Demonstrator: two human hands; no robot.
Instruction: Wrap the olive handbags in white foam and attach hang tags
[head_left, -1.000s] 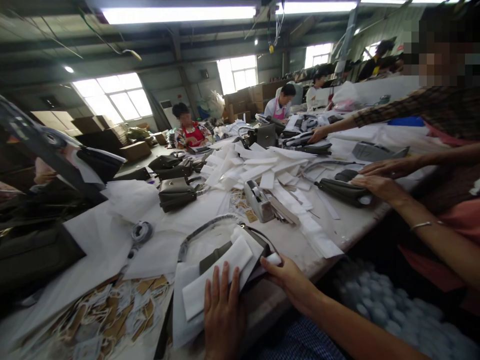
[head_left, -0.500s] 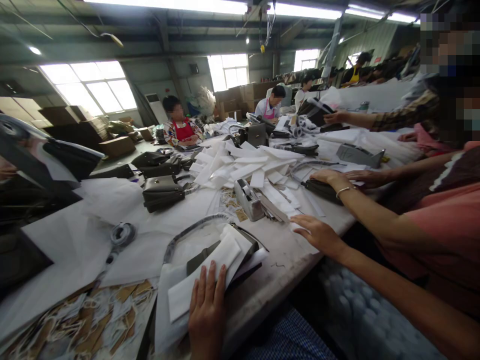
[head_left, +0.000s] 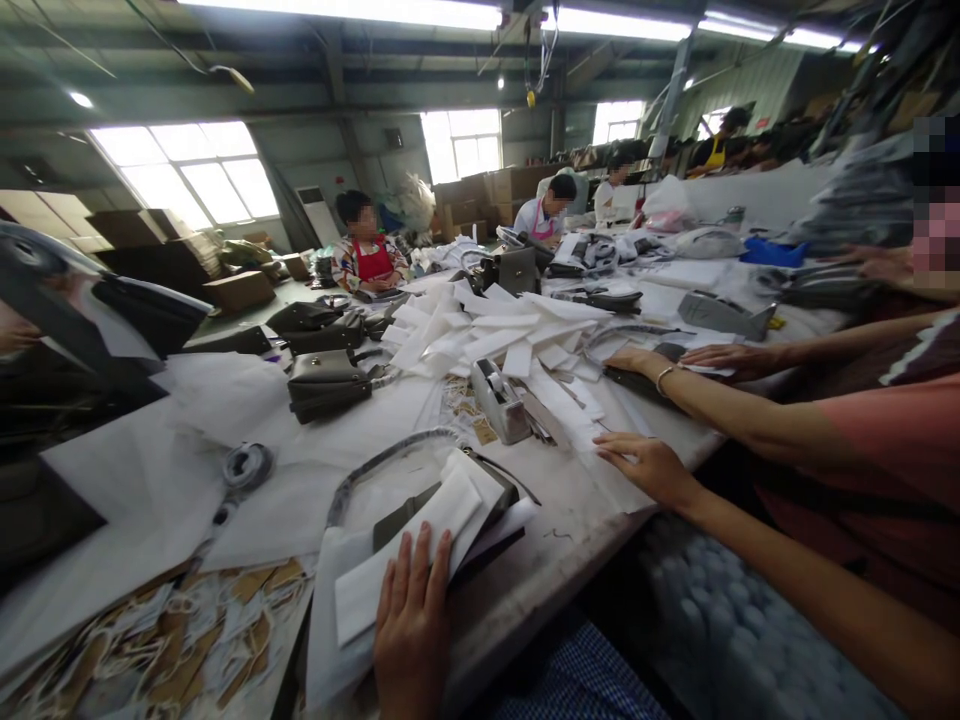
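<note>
My left hand (head_left: 411, 625) lies flat, fingers together and stretched, on a white foam sheet (head_left: 397, 555) that wraps a grey-green handbag (head_left: 491, 490) at the table's near edge. The bag's strap (head_left: 375, 462) loops out behind it. My right hand (head_left: 649, 465) reaches out to the right. It rests open, fingers spread, on a long white foam strip (head_left: 577, 425) near the table edge. A grey tape dispenser (head_left: 499, 400) stands just left of that strip.
A co-worker's two hands (head_left: 637, 360) press a dark bag at the right. A heap of white foam strips (head_left: 487, 330) fills the table's middle, with olive handbags (head_left: 330, 380) to its left. A tape roll (head_left: 246, 465) and loose paper tags (head_left: 187, 630) lie near left. Other people work farther back.
My right hand left the wrapped bag's right edge and moved out right onto the white strip. My left hand stayed flat on the foam sheet. The co-worker's hands shifted on their bag.
</note>
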